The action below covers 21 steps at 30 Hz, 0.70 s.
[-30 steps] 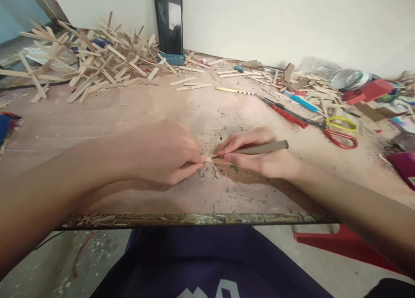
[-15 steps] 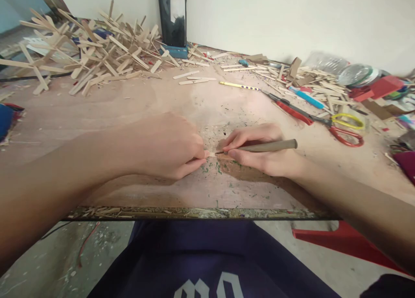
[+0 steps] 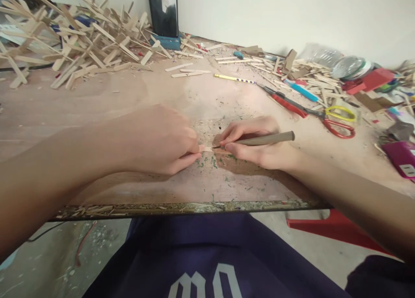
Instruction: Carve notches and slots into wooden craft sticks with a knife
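Observation:
My left hand presses a small flat wooden stick down on the plywood table, fingertips pinching its left end. My right hand grips a grey-brown craft knife like a pen, its tip resting on the stick just right of my left fingertips. Most of the stick is hidden under both hands. Green flecks and shavings lie scattered on the board around the stick.
A big heap of glued wooden sticks fills the back left. Red-and-yellow scissors, red pliers, a yellow pencil and stick scraps lie at right. A black upright object leans on the wall. A red stool stands below right.
Both hands stay on the stick with the knife tip at the same spot; only the camera view has shifted a little.

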Motion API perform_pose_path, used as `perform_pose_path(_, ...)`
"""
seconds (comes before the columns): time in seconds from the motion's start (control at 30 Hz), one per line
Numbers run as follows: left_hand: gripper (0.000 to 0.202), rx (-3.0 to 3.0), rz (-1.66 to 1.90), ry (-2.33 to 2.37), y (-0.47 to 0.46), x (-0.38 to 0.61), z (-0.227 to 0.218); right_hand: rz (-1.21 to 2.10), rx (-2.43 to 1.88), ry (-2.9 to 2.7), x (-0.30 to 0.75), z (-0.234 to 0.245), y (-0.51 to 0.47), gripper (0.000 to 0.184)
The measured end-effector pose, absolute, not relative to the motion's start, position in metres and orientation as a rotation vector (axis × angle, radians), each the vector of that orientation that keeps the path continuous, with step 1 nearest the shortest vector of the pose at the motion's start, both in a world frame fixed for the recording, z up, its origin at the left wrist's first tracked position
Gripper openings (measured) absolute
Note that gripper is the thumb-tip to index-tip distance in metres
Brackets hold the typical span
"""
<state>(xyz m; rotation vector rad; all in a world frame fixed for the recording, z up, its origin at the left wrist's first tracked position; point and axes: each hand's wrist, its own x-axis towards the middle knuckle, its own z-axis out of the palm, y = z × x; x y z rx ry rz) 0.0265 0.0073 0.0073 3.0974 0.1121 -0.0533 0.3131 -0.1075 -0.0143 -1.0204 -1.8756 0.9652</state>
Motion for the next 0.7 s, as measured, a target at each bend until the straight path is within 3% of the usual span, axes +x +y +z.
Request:
perform_pose_path(0.53,0.05,3.073,0.009,0.086,0.0082,0.0257,0.0044,1.001,-1.085,-1.816,0.3141,-0.013,-0.1086,0.016)
perform_pose_path(0.7,0.052,2.995,0.021,0.102,0.008,0.0257,0.0066,1.009,-1.149,-1.764,0.3147,-0.0105,-0.1091,0.007)
